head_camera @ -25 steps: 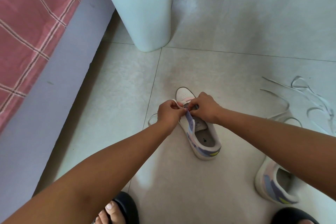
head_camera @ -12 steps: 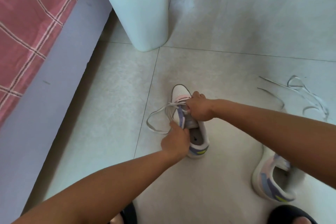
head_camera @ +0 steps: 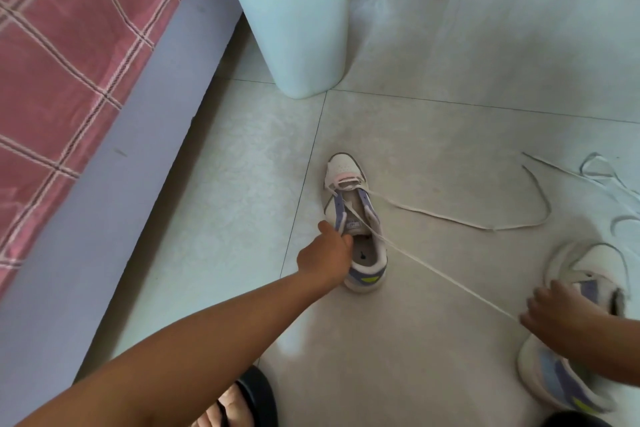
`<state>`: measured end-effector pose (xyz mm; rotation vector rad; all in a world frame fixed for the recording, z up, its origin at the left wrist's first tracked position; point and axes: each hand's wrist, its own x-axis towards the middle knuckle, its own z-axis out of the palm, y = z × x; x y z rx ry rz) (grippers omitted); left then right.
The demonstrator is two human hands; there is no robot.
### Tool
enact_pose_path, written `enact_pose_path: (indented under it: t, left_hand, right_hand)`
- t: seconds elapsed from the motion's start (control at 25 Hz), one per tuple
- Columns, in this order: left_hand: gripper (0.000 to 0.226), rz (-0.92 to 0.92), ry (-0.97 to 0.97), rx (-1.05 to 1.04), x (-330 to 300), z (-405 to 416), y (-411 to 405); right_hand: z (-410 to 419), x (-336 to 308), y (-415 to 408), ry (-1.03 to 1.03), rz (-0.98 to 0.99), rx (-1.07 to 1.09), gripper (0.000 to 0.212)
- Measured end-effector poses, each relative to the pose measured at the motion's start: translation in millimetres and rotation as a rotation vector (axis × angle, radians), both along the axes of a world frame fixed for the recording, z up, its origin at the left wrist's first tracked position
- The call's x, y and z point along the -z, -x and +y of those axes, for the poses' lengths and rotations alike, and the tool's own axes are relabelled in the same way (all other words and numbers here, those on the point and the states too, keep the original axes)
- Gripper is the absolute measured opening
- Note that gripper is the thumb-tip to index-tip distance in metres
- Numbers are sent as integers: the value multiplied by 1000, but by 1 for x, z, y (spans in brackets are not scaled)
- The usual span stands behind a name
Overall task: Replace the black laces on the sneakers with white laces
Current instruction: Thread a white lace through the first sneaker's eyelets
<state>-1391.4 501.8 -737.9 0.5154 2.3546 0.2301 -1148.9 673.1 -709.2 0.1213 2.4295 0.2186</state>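
A white and purple sneaker (head_camera: 346, 177) stands on the floor tiles, toe pointing away from me. My left hand (head_camera: 325, 255) grips its left side at the collar. A white lace (head_camera: 446, 276) runs through the eyelets nearest the toe and stretches taut to my right hand (head_camera: 550, 315), which pinches it low at the right. The lace's other end (head_camera: 485, 224) trails over the floor to the right. A second sneaker (head_camera: 568, 381) lies behind my right hand, partly hidden by it. Another white lace (head_camera: 609, 177) lies loose at the far right.
A white bin (head_camera: 298, 45) with a blue liner stands behind the sneaker, something black inside it. A bed with a pink checked cover (head_camera: 62, 45) runs along the left. My feet in black sandals (head_camera: 256, 399) are at the bottom edge.
My right hand has left the sneaker's eyelets and pulled the lace far out to the lower right, drawing it tight. My left hand moved from the lace to the sneaker's collar.
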Motion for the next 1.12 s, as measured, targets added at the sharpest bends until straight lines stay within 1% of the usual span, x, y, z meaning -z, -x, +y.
enact_pose_path:
  t: [0.04, 0.08, 0.12, 0.16, 0.24, 0.28, 0.32, 0.36, 0.44, 0.52, 0.56, 0.6, 0.68, 0.76, 0.8, 0.92, 0.96, 1.04, 1.12]
  left_hand:
    - [27, -16, -12, 16, 0, -1, 2]
    - [24, -27, -19, 39, 1, -1, 3]
    - [23, -33, -16, 65, 0, -2, 4]
    - [23, -40, -8, 94, -1, -4, 6]
    - [33, -89, 9, 133, -4, -9, 13]
    - [42, -136, -2, 123, -6, -10, 19]
    - [50, -192, -37, 85, -10, -11, 25]
    - [55, -239, -82, 37, -12, -11, 32]
    - [53, -280, -140, -18, -17, -7, 39]
    - [46, -262, -113, 24, -16, -4, 36]
    - [43, -240, -78, 77, -14, -3, 31]
    - [39, -221, -49, 119, -12, -2, 25]
    - [34, -207, -32, 131, -8, -4, 18]
    - [35, -202, -27, 122, -7, -2, 20]
    - [37, -214, -27, 107, -7, -1, 21]
    - [40, -334, -39, -13, -10, -1, 23]
    - [38, -395, -35, -25, -12, -3, 26]
    - [35, -514, -21, 12, -20, -5, 40]
    - [41, -543, -104, -35, -28, -2, 61]
  right_hand:
    - [-7, -10, 19, -24, -100, -48, 48]
    - [-7, -11, 36, 54, -21, -85, 37]
    - [-10, -13, 59, 95, 48, -51, 29]
    - [-14, -16, 89, 152, 102, 38, 27]
    - [-26, -14, 141, 305, 389, 195, 26]
    - [-32, -15, 162, 391, 487, 289, 27]
    - [-40, -13, 181, 440, 505, 354, 28]
    - [-46, -8, 195, 425, 467, 381, 30]
    - [-52, 2, 216, 266, 340, 370, 41]
    - [-56, 6, 226, 142, 235, 336, 47]
    - [-57, 7, 228, 137, 226, 342, 47]
    - [-58, 6, 228, 155, 233, 359, 45]
    - [-59, -2, 221, 238, 292, 353, 39]
    - [-58, -15, 204, 326, 313, 247, 26]
    - [-56, -22, 191, 379, 292, 187, 21]
    - [-47, -34, 149, 547, 111, 106, 8]
    - [-45, -35, 140, 571, 60, 113, 9]
    - [-41, -32, 130, 584, 36, 144, 11]
    - [-39, -28, 128, 588, 60, 172, 12]
